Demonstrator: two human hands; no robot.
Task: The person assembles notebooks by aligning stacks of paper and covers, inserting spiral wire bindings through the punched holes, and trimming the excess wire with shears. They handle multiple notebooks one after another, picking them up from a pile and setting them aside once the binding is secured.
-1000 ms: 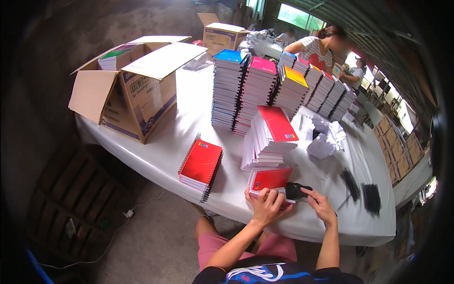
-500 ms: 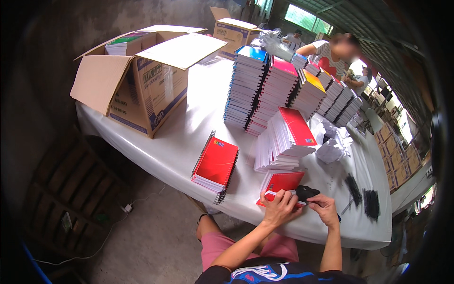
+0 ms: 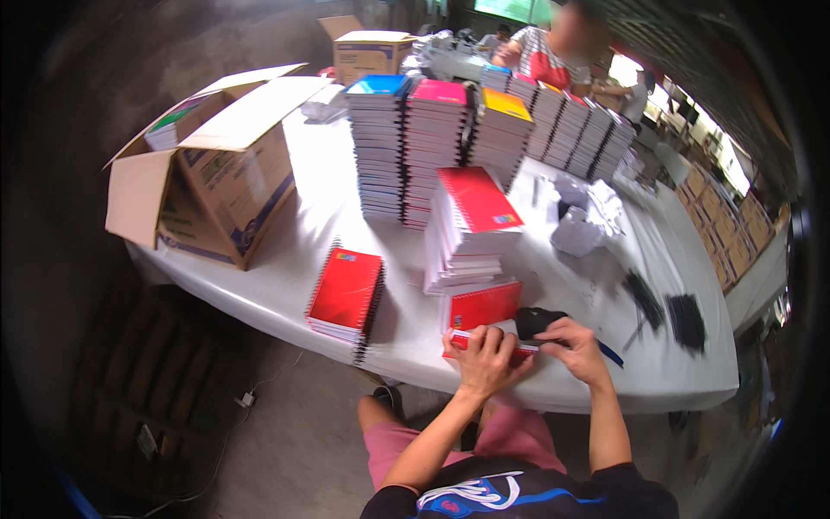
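At the table's front edge, my left hand is closed round a red-covered notebook, which it holds by the edge. My right hand has its fingers pinched at the notebook's right end; what lies between them is too small to make out. Just behind that hand sits a black object of unclear kind, and a dark blue strip shows beside the hand. Another red notebook lies right behind my left hand, in front of a tall stack of red-covered books.
Spiral-bound red notebooks lie to the left. Taller notebook stacks stand behind, near an open cardboard box. Crumpled plastic and black coils are on the right. Another person stands across the table.
The whole view has shifted, so the table's things sit further left and higher. My left hand keeps its hold on the notebook, and my right hand stays at its right end.
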